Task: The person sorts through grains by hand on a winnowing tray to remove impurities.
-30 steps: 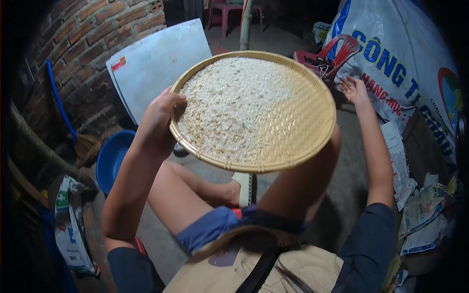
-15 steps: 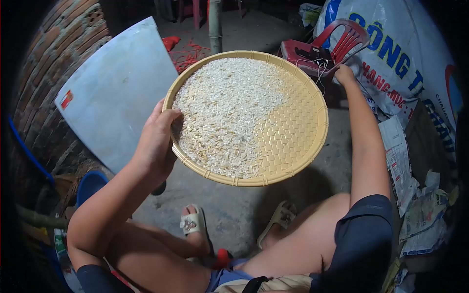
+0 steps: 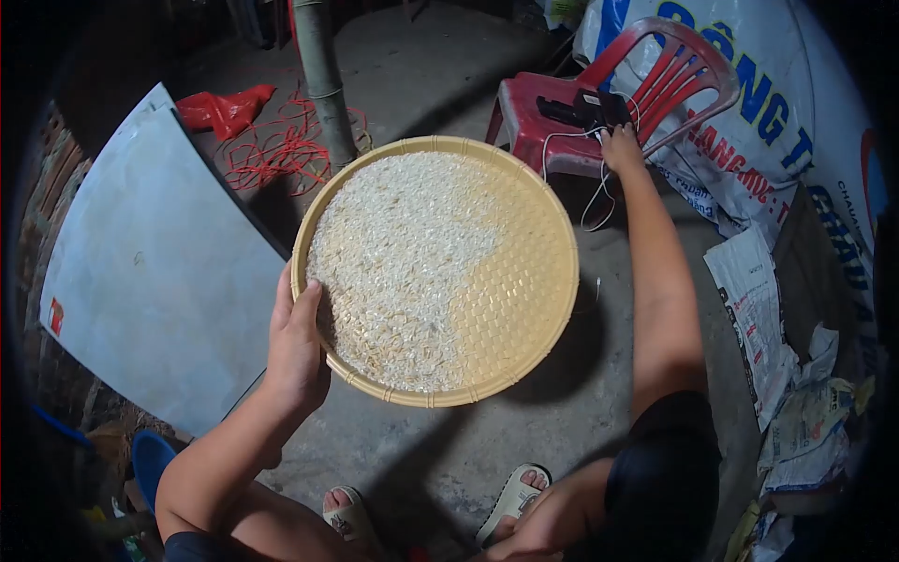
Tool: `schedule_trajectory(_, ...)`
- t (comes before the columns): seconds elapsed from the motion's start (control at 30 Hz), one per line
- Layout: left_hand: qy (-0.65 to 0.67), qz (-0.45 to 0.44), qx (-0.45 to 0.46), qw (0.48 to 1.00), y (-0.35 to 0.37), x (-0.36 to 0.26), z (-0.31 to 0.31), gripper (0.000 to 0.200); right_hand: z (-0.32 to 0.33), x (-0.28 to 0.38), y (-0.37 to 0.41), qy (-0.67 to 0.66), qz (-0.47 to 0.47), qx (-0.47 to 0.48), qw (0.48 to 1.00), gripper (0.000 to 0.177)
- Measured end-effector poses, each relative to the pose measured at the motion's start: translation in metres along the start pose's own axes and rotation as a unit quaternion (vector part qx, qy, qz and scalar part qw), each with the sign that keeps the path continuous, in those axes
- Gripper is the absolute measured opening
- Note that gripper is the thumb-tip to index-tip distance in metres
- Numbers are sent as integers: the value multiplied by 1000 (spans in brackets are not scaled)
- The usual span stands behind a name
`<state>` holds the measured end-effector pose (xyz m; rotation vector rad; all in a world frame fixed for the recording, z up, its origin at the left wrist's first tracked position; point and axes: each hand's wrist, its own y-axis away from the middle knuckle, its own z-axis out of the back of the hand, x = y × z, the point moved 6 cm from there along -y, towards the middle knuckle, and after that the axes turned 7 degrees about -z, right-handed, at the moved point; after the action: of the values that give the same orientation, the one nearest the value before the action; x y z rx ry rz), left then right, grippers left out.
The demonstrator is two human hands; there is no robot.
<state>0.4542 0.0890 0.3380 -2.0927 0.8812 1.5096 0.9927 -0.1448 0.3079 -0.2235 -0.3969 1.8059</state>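
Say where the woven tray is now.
In the head view, the woven tray is at centre above the floor, its left side held by the left hand.

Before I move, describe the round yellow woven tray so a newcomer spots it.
Start at the large pale flat panel on the left. To its right, the bare left hand holds the round yellow woven tray. Unlike its neighbours, it carries loose pale grains, its right side mostly bare.

grey floor (image 3: 356, 445) | brick wall (image 3: 56, 164) | 1 red chair (image 3: 529, 117) | 1 bamboo post (image 3: 323, 84) | dim light
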Motion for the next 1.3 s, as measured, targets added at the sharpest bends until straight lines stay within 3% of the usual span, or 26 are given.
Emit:
schedule_trajectory(0.07,-9,27,5,1000,-19,19,0,40,-11,5,1,-109,-69,27,991,63)
schedule_trajectory(0.33,-24,95,32,995,-15,33,18,41,21,31,29,-130,-80,-81,985,58)
schedule_trajectory(0.47,-30,77,26,996,-14,29,19,43,18,22,32,-192,-118,-68,972,72)
schedule_trajectory(0.5,-27,76,29,996,-14,28,20,43,25,27,47,-176,-130,-114,969,76)
schedule_trajectory(0.53,-30,73,31,996,-13,26,20,43,41,38,68,-124,-55,-230,964,67)
schedule_trajectory(0.6,-29,68,36,997,-12,26,20,44,72,61,115,-151,69,-301,939,53)
schedule_trajectory(0.67,-19,66,36,997,-14,28,22,44,66,63,157,-318,102,-262,906,40)
schedule_trajectory(0.73,-19,74,31,997,-13,28,21,44,32,61,190,-543,50,-38,837,34)
schedule_trajectory(0.77,-24,82,22,996,-13,31,22,44,15,73,208,-675,-16,155,721,36)
schedule_trajectory(0.8,-31,91,12,995,-9,31,28,44,8,94,235,-759,-82,336,551,39)
schedule_trajectory(0.87,-27,83,18,996,-12,35,32,44,26,122,263,-771,-76,446,448,41)
schedule_trajectory(0.9,-21,74,23,997,-13,37,35,44,43,133,271,-768,-76,448,451,41)
schedule_trajectory(0.97,-22,65,17,997,-10,36,34,43,79,148,287,-779,-97,496,371,43)
schedule_trajectory(1.0,-27,53,12,998,-10,34,32,43,84,147,289,-779,-95,497,371,43)
schedule_trajectory(1.07,-39,55,6,998,-2,26,29,42,93,146,291,-760,-68,469,444,43)
schedule_trajectory(1.17,-50,37,4,998,-2,20,29,41,97,147,291,-776,-77,466,417,40)
schedule_trajectory(1.3,-44,57,-1,997,1,16,28,40,104,146,295,-774,-79,468,418,39)
